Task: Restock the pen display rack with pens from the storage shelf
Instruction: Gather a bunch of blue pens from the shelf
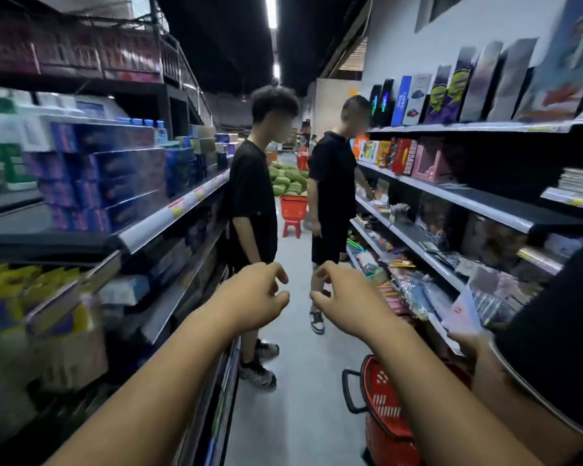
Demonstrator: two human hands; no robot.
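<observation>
A: Hands?
B: Left hand (254, 295) and right hand (345, 297) both out front, fingers loosely curled, gripping nothing. Looks like walking posture, arms up for the camera.
A: Pens? Rack?
B: Can't pick out either; too blurred. So no hand-to-pen relation to give.
A: Nearby?
B: Red basket (386, 398) low right, under the right forearm. Farther on, two people (253, 203) stand mid-aisle; probably need passing.

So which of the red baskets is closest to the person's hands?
The red basket at the bottom right, just under the right hand's forearm; the other red basket sits far down the aisle.
</observation>
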